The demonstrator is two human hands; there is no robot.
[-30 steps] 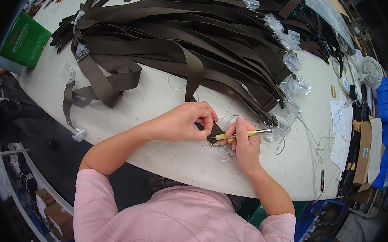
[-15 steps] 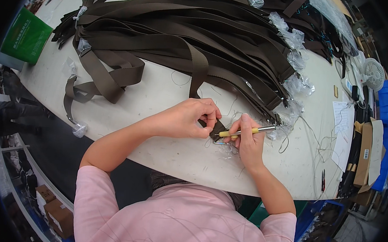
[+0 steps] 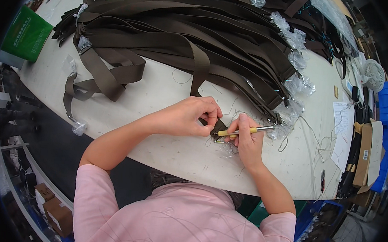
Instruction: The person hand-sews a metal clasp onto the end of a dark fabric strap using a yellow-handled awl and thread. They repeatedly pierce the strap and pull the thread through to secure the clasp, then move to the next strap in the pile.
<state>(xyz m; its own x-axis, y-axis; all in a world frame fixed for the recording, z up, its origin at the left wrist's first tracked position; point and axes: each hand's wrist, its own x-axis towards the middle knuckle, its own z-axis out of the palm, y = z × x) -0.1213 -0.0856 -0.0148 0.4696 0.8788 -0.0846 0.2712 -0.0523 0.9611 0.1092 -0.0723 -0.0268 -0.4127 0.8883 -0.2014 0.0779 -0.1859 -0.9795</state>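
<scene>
My left hand is closed, thumb and forefinger pinched together at the end of a dark brown webbing strap. That strap curves down from a large pile of similar straps. In my right hand is a slim pen-like tool with a yellow front and silver barrel, held like a pen. Its yellow tip lies over the strap end, close to my left fingertips. Crumpled clear plastic shows just below. My fingers hide part of the strap end.
Clear plastic wraps cover the strap ends on the right. Loose threads, small red-handled snips and paper sheets lie farther right. A green container stands at the left, a white fan at the right.
My hands stay at the strap end, with only a slight shift of the right hand and the tool to the left. Both grips are the same.
</scene>
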